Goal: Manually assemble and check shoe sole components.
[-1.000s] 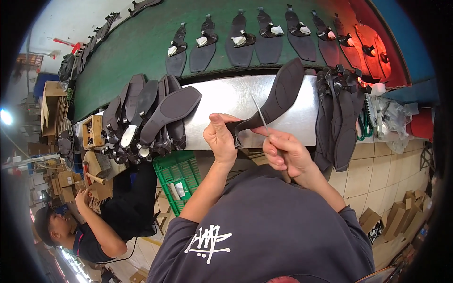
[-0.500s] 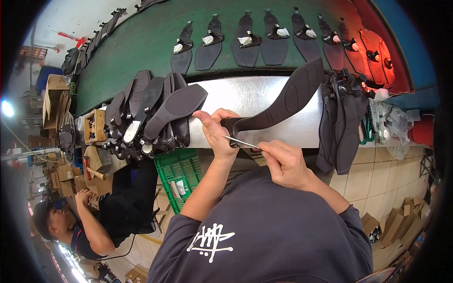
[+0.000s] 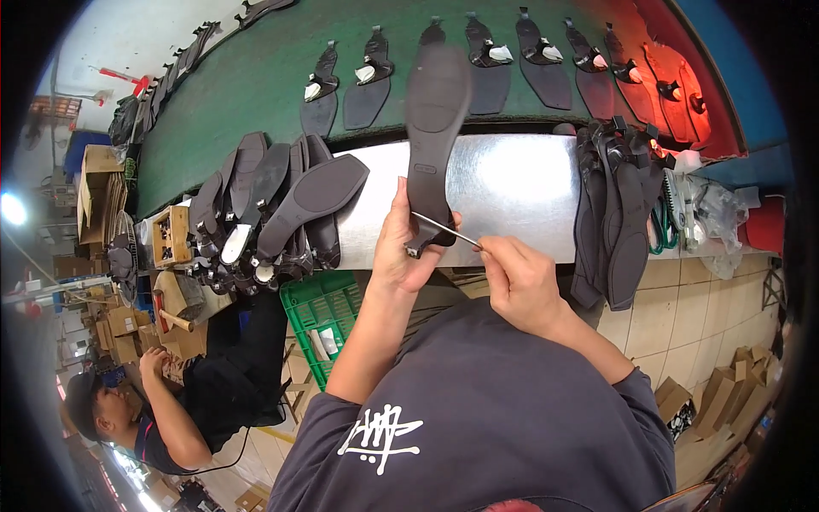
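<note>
My left hand (image 3: 399,260) is closed around the heel end of a dark sandal (image 3: 431,158). The sandal stands nearly upright over the metal worktop (image 3: 512,196), its sole facing me and its toe over the green belt. In my right hand (image 3: 522,286), a thin metal rod (image 3: 448,229) is pinched between thumb and fingers. The rod slants up to the left across the sandal's heel end; whether its tip touches the sandal I cannot tell.
A row of sandals with white stuffing lies along the green belt (image 3: 247,94), lit red at the right. Piled sandals (image 3: 311,196) lie left and stacked ones (image 3: 627,222) right. A green crate (image 3: 294,294) stands below. A seated co-worker (image 3: 175,427) is at lower left.
The sandal has swung from slanting right to nearly upright, its sole turned toward me. My left hand has turned with it. My right hand has shifted slightly, still pinching the rod.
</note>
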Tool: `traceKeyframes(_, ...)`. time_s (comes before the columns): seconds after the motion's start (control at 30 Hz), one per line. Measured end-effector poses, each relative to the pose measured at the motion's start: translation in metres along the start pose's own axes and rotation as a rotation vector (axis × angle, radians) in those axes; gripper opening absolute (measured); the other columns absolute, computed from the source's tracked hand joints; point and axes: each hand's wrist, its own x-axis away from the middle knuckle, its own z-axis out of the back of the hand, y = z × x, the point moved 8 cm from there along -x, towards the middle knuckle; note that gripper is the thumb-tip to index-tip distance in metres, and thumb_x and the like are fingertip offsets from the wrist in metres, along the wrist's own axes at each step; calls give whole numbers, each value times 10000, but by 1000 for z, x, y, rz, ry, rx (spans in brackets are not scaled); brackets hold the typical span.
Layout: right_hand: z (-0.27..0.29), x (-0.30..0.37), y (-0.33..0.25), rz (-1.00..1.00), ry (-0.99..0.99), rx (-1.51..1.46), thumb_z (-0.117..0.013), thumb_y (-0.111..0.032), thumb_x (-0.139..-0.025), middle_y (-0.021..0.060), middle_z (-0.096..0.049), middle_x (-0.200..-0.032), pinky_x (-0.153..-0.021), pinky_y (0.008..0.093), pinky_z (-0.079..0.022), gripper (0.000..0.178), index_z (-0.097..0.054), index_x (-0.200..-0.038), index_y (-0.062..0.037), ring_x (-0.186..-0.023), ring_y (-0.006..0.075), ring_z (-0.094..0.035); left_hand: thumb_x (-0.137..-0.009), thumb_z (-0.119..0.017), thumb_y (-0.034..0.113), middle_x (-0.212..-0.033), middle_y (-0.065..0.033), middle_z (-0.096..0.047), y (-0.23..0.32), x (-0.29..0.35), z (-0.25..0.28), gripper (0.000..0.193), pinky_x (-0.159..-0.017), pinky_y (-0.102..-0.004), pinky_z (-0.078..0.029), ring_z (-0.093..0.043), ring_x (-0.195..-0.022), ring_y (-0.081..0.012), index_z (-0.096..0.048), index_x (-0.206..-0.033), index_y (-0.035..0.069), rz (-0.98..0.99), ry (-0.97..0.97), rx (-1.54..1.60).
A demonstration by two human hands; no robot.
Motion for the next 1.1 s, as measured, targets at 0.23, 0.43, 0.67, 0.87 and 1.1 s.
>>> traceKeyframes(0.23,-13,8,8,-47,-66,9,-586,45,-830,153,-601,-764,-547,383,-464,107,-576,-927,0,-640,330,-603,-941,-384,617,-692,-86,-623,-16,-3,7,548,-617,-353,-518,-622,-627,-248,-576,-859,110,121,96,19)
traceKeyframes(0.43,-21,9,2,-31,-106,-81,-601,4,-833,146,-571,-728,-538,408,-473,95,-550,-911,-9,-634,341,-596,-893,-404,689,-616,-45,-591,-22,-7,8,580,-562,-351,-468,-572,-534,-217,-539,-765,140,101,138,26)
traceKeyframes(0.67,-43,36,-32,135,-440,-159,-598,57,-774,121,-605,-752,-561,347,-503,146,-608,-900,-17,-646,287,-623,-873,-379,727,-730,-89,-590,-24,-12,31,662,-597,-336,-503,-599,-640,-217,-542,-900,86,107,306,-6)
traceKeyframes(0.87,3,-12,2,-167,-189,-365,-691,-12,-778,91,-614,-850,-559,283,-470,392,-620,-1162,-42,-623,148,-584,-973,-315,572,-909,-135,-651,-24,8,20,613,-703,-342,-547,-662,-805,-242,-565,-1077,22,100,160,-303)
traceKeyframes(1.1,-17,-26,-7,145,-58,-267,-735,-40,-739,86,-597,-801,-525,299,-461,385,-658,-1116,-55,-603,189,-575,-973,-495,237,-867,-31,-568,-26,17,20,218,-676,-270,-479,-570,-794,-115,-552,-940,29,7,162,-336)
